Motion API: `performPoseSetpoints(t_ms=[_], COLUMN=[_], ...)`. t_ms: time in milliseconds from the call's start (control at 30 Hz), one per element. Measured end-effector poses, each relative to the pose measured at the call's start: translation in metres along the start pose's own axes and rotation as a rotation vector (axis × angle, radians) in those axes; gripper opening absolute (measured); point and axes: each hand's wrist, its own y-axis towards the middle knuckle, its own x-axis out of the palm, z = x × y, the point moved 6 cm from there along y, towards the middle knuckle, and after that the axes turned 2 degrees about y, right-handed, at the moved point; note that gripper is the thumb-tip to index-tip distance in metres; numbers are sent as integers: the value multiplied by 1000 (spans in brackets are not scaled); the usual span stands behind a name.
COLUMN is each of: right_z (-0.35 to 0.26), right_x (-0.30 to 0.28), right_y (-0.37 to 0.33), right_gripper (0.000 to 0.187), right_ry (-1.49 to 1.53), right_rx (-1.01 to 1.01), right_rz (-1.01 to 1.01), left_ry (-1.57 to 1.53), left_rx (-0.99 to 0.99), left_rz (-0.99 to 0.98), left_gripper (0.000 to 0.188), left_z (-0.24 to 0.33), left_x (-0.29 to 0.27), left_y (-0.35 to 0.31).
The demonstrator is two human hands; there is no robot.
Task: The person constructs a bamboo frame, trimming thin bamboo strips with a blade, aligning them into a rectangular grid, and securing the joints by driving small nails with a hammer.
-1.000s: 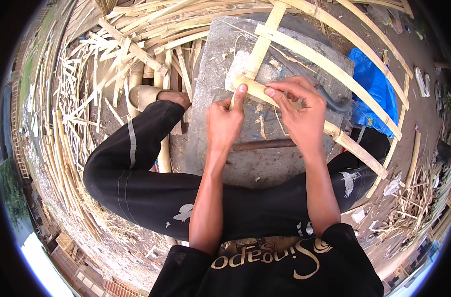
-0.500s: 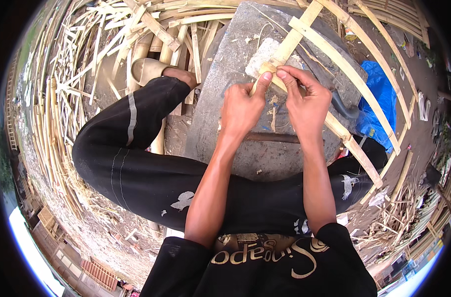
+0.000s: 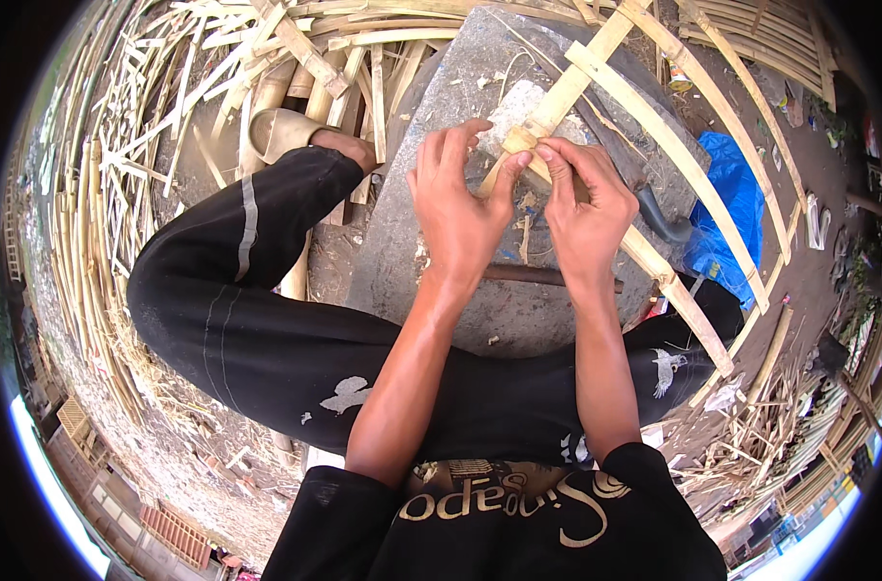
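Note:
A frame of split bamboo strips (image 3: pixel 644 107) lies over a grey stone slab (image 3: pixel 412 232), one corner joint (image 3: pixel 520 138) between my hands. My left hand (image 3: pixel 457 194) is open, its fingers lifted and apart, and its thumb rests against the joint. Between the thumb and index finger of my right hand (image 3: pixel 588 198), a bamboo strip is pinched just right of that joint. The exact spot under the right fingertips is hidden. Beneath the frame a dark curved handle (image 3: pixel 665 221) of a tool rests on the slab.
A dark rod (image 3: pixel 547 278) lies on the slab below my hands. Blue plastic sheeting (image 3: pixel 731 213) sits to the right. Bamboo strips (image 3: pixel 102 281) are piled on the left, with scraps (image 3: pixel 760 436) at lower right. My folded legs border the slab.
My left hand has loosened its pinch at the joint and its fingers have spread up and left. The right hand still pinches beside the joint. The whole view has shifted slightly.

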Motion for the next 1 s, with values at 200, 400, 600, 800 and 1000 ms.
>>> performPoseSetpoints(t_ms=[200, 400, 600, 800, 1000], right_z=[0, -3, -17, -17, 19], right_x=[2, 0, -7, -36, -43], right_y=[-1, 3, 3, -74, -116], right_gripper=[13, 15, 20, 37, 37], right_ry=[9, 29, -58, -370, -799], right_rx=[13, -48, -54, 185, 25], right_rz=[-11, -38, -39, -682, -753], left_ry=[-24, -38, 33, -33, -83], left_rx=[189, 255, 200, 154, 152], left_rz=[-77, -64, -53, -53, -64], left_gripper=[28, 19, 17, 14, 14], left_z=[8, 10, 6, 3, 6], left_x=[7, 11, 10, 10, 12], left_y=[-2, 4, 3, 3, 9])
